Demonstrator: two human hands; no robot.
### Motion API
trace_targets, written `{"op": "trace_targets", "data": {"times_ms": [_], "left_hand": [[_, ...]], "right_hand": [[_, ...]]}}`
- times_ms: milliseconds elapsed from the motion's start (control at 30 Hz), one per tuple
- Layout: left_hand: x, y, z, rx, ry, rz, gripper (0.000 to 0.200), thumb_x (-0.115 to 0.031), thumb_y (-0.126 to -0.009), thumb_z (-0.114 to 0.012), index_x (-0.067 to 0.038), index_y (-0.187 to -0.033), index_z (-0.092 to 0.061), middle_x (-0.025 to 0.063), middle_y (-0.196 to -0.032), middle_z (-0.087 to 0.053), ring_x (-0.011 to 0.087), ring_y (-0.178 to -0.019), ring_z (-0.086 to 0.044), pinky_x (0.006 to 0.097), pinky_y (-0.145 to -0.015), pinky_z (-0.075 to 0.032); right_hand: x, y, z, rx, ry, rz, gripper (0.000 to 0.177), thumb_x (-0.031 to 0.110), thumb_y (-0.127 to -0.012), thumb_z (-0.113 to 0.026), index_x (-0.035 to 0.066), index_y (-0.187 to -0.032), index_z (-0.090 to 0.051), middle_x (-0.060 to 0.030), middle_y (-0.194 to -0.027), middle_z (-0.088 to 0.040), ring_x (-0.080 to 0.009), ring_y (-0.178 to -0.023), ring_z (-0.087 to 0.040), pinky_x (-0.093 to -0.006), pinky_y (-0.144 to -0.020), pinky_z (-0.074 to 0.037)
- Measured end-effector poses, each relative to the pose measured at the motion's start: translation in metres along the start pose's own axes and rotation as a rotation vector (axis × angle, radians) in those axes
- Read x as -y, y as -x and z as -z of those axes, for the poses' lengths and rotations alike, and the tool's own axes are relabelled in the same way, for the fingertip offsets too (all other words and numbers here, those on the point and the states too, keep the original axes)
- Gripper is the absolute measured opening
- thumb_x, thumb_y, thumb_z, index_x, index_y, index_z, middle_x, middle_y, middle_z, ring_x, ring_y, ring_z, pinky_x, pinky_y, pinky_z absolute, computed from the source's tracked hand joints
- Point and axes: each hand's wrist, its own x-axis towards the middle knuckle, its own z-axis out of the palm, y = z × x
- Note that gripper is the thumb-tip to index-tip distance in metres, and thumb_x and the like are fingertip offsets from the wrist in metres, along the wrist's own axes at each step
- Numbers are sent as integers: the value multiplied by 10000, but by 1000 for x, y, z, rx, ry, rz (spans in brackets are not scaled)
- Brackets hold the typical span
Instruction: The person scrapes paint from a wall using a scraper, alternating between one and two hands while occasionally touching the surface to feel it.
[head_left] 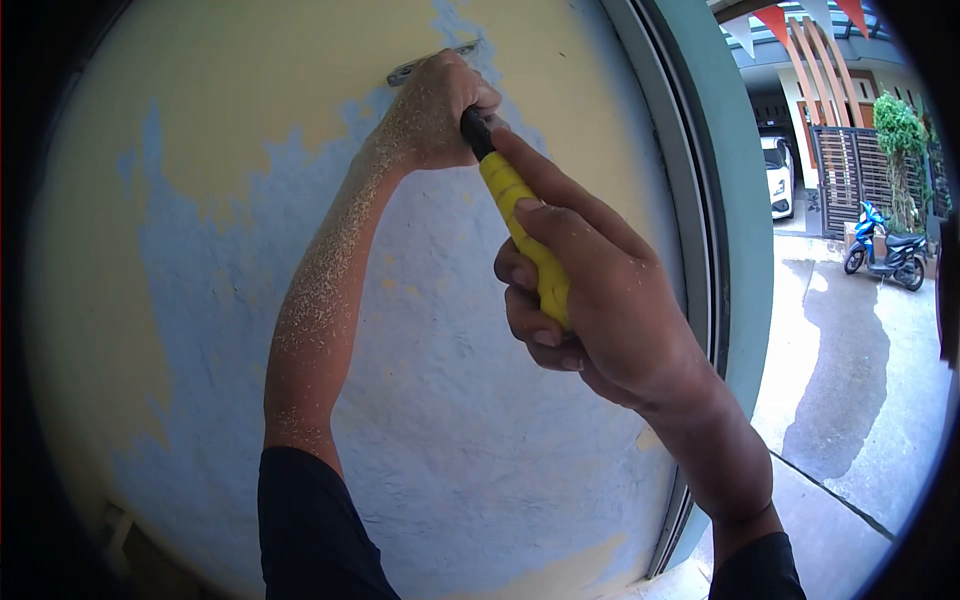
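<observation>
My right hand [615,285] is closed round the yellow handle of a paint scraper [504,182]. Higher up, my left hand [437,112] grips the scraper near its head, hiding much of that end. Part of the metal head [403,74] shows beyond the left knuckles, against the wall. Cream-yellow paint [235,85] covers the wall's upper and left parts, with a ragged edge. Below it spreads a pale blue-grey area [460,420] with small yellow specks. Fine flakes [340,240] cling to my left forearm.
A dark-lined metal frame [700,200] and a green-grey post [742,220] border the wall on the right. Outside are a wet concrete driveway [830,390], a blue motor scooter [886,250], a white car [777,178] and a slatted gate [850,165].
</observation>
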Motion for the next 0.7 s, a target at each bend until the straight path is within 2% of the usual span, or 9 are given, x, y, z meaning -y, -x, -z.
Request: {"op": "trace_targets", "data": {"times_ms": [100,200,267,333,467,533,567,633,700], "left_hand": [[12,-7,5,109,24,127,363,-204,-598,-675,-62,-505,-354,94,-496,-371,294,-531,-408,380,-609,-394],[5,-10,1,133,16,183,360,-212,-601,-668,-58,-504,-358,87,-497,-390,290,-557,-426,385,-635,-401],[-10,-5,-5,84,-14,160,362,-215,-608,-669,-53,-507,-362,90,-497,-399,293,-563,-436,385,-632,-400],[-12,0,-10,-10,-51,83,347,-218,-616,-668,-46,-507,-387,102,-496,-417,299,-551,-448,383,-632,-400],[1,-8,-8,88,-19,162,326,-214,-609,-667,-52,-503,-405,104,-496,-421,298,-552,-447,388,-635,-402],[-2,-9,-6,37,-62,72,297,-188,-606,-676,-53,-466,-452,131,-443,-442,275,-441,-494,388,-511,-421],[-3,-7,-5,35,-69,73,297,-188,-606,-676,-53,-466,-452,131,-443,-442,275,-441,-494,388,-511,-421],[-6,1,-7,25,-77,87,349,-218,-607,-677,-53,-501,-388,111,-497,-419,308,-548,-443,398,-632,-401],[0,-3,-3,89,-109,165,353,-223,-589,-690,-47,-498,-398,113,-499,-428,309,-577,-465,393,-640,-409]], "right_hand": [[8,-10,0,2,-66,28,547,212,-973,-363,120,-1494,-222,-31,-797,-427,-85,-562,-433,-221,-478,-372],[11,0,18,55,-104,36,542,219,-975,-368,132,-1493,-232,-24,-781,-429,-83,-553,-427,-216,-473,-365],[8,3,20,76,-84,40,540,221,-977,-367,135,-1493,-234,-20,-772,-428,-81,-553,-424,-214,-474,-363],[-2,3,14,1,16,31,520,210,-982,-347,139,-1486,-244,-9,-745,-421,-36,-483,-367,-149,-377,-318],[6,-9,23,-6,-6,45,521,206,-984,-348,142,-1489,-234,-12,-742,-425,-32,-472,-361,-151,-381,-315],[6,-2,22,-2,4,23,520,208,-985,-350,152,-1490,-235,-14,-745,-426,-34,-474,-363,-154,-381,-316],[6,0,21,-3,22,15,520,210,-986,-352,162,-1490,-237,-16,-748,-428,-36,-476,-365,-157,-382,-317],[-3,-5,20,20,14,7,518,221,-988,-352,193,-1492,-237,-22,-758,-433,-39,-479,-373,-158,-379,-314],[-2,-15,23,23,21,22,520,236,-991,-354,206,-1495,-229,-26,-760,-437,-45,-480,-386,-158,-366,-303]]}}
